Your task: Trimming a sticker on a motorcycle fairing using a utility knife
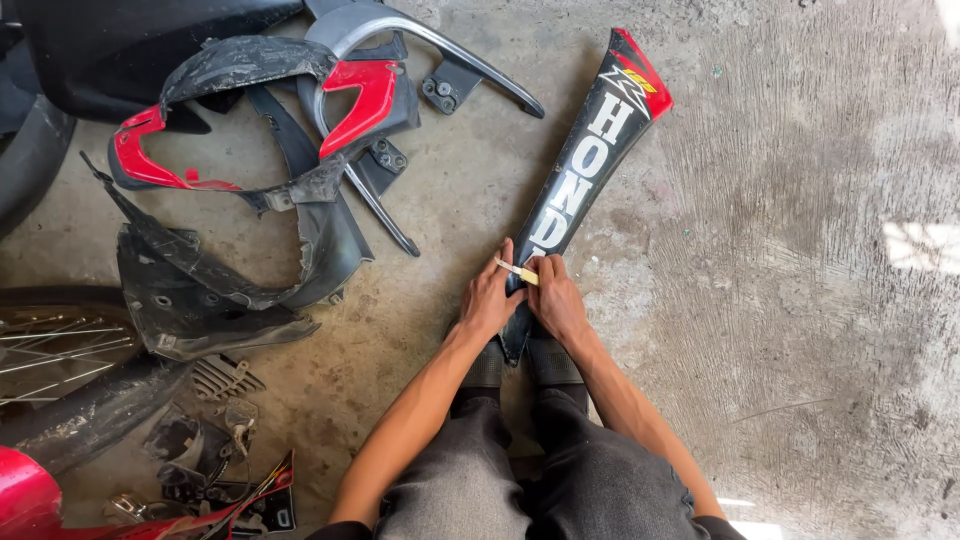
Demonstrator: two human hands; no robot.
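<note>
A small pale blade-like tool w/ yellowish handle is pinched betw. both hands. L hand is curled, fingertips closed on the tool's left end, tip resting on the panel. R hand is curled too, thumb & fingers closed on the handle end, palm pressed on the panel edge. Both hands are set side by side, nearly touching, at the near end of a long black side panel.

The panel is laid flat on the concrete floor, running from betw. the knees up & to the right; white lettering along it, red tip w/ yellow/white graphic at the far end. Its narrow near end is wedged betw. the person's dark-trousered legs.

Further left, well apart from the hands: a heap of black & red fairing pieces, a grey curved grab rail, a black inner mudguard piece. At the left edge a spoked wheel is seen in part; small broken bits & a red part lie bottom left.
</note>
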